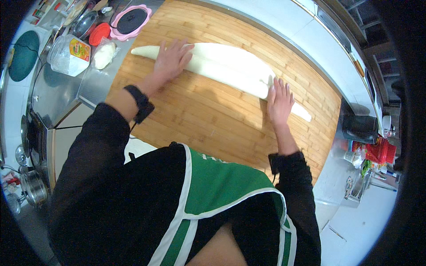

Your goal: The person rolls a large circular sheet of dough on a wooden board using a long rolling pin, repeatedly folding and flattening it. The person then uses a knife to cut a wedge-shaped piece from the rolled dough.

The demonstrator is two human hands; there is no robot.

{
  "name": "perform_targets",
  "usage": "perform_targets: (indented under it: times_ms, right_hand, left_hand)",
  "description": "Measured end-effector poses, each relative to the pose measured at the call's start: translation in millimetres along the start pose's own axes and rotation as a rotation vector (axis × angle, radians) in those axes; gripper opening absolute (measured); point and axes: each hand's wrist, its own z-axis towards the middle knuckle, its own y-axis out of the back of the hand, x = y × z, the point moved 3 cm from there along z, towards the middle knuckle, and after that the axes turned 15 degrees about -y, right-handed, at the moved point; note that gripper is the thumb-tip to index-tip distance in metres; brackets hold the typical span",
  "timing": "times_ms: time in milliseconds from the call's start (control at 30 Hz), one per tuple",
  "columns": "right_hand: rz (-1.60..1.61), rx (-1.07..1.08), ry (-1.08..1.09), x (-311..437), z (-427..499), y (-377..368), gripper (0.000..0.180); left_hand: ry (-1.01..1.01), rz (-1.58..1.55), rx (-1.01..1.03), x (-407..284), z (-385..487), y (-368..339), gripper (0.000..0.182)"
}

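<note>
A long sheet of white dough [229, 66] lies on a wooden board [186, 113], its near edge rolled into a thick strip that tapers at both ends. My left hand [173, 58] rests palm down on the strip near its left end, fingers spread. Over the strip's right part lies my right hand [280, 99], with the fingers pointing away from me. Neither hand grips the dough. Beside my right fingertips the sheet shows a small fold or gap. The undersides of both hands are hidden.
Left of the board, a metal counter [60, 89] holds a clear plastic tub [68, 55], a bag of white dough [104, 55], a red lid [99, 34] and a pink-rimmed round appliance [131, 21]. At the right stand a black container [360, 128] and a red one [381, 151].
</note>
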Motion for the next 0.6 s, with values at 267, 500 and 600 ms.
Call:
perform_targets:
  times_ms: [267,500,600]
  right_hand:
    - [0.015,-0.169,0.014,51.5,97.8,9.5,0.047]
    - [-0.082,0.058,0.042,78.4,88.7,-13.4,0.053]
    - [-0.07,0.259,-0.032,79.9,109.9,-10.4,0.061]
  left_hand:
    - [-0.038,0.208,-0.3,11.8,103.8,9.7,0.041]
    - [-0.072,-0.108,-0.094,-7.1,102.7,-0.1,0.036]
    - [-0.034,-0.22,-0.09,-2.9,122.4,5.6,0.04]
